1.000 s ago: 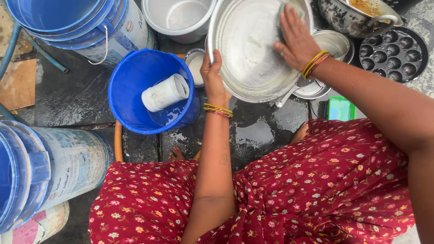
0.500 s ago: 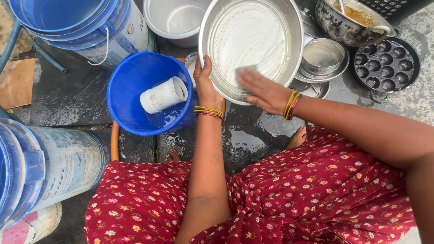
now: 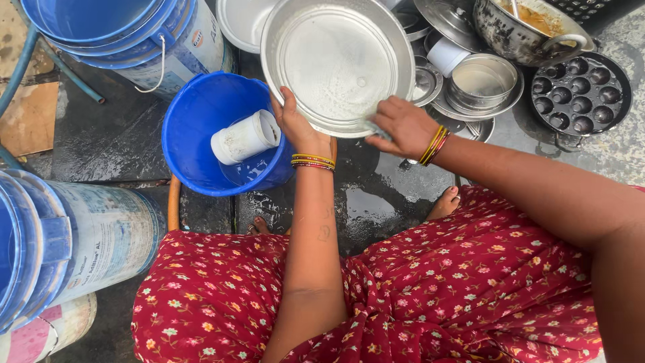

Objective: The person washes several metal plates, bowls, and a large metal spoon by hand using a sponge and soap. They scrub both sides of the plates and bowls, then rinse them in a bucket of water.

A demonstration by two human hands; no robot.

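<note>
A large round steel plate (image 3: 336, 64) is held tilted over the wet stone floor. My left hand (image 3: 295, 124) grips its lower left rim, thumb on the inside. My right hand (image 3: 402, 126) presses on the lower right rim with fingers bunched, seemingly on a small scrubber that is mostly hidden. Both wrists wear coloured bangles. Just left of the plate stands a blue bucket (image 3: 201, 114) with a white mug (image 3: 245, 138) lying in its water.
Dirty steel bowls (image 3: 480, 84), a white cup (image 3: 447, 55), a black moulded pan (image 3: 581, 94) and a pot with food residue (image 3: 524, 27) lie at upper right. Large buckets stand at upper left (image 3: 121, 30) and left (image 3: 74, 235). My feet and red floral dress fill the foreground.
My right hand slid from the plate's upper right down across its face to the lower right rim. The plate shifted a little in view; my left hand kept its grip.
</note>
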